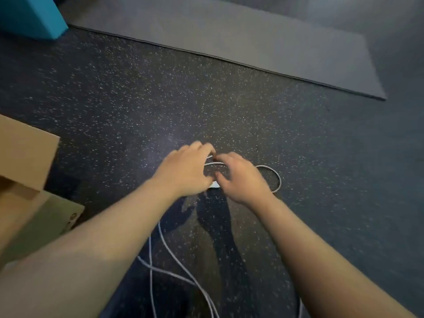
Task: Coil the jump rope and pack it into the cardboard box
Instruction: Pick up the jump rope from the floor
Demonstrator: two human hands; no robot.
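Here, at the middle of the frame, I see the left hand [185, 171] and the right hand [241, 177] close together, low over the floor [160, 106]. Both have their fingers curled around the white jump rope [276, 180]. The left hand holds a strand at its fingertips, and a short white piece shows between the two hands at their lower edge. The right hand's fingers close over the same bundle; the picture is blurred there, so I cannot tell how many turns of rope are held.

A loop of the rope curves out to the right of the right hand and lies on the floor. More rope trails down from under the left forearm to the bottom of the frame, where the strands cross each other.

The cardboard box [25, 157] sits at the left edge, flaps open, apart from the rope. A grey mat [252, 40] lies across the upper part of the frame. A blue block [29, 17] occupies the upper left corner.
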